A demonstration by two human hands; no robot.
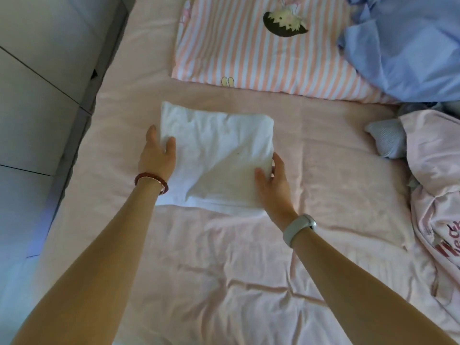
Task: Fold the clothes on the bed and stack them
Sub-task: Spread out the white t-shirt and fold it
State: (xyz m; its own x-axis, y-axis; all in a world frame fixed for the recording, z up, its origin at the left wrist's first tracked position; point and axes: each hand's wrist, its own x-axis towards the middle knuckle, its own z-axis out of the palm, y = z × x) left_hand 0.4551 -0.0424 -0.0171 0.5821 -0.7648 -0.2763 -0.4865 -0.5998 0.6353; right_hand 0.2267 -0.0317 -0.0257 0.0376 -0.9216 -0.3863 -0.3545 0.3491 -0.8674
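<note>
A folded white garment (219,145) lies as a rough rectangle on the pink bed sheet (323,170). My left hand (158,155) grips its left edge, thumb on top and fingers tucked under. At the garment's right edge my right hand (272,181) holds it the same way, thumb over the cloth and fingers beneath. A loose pink garment with red lettering (438,207) sits crumpled at the right edge of the bed. A small grey-blue piece of clothing (385,139) lies beside it.
A pink-and-white striped pillow (249,46) lies at the head of the bed. A crumpled blue cloth (408,51) is piled at the top right. A grey cabinet or wall (44,83) runs along the bed's left side.
</note>
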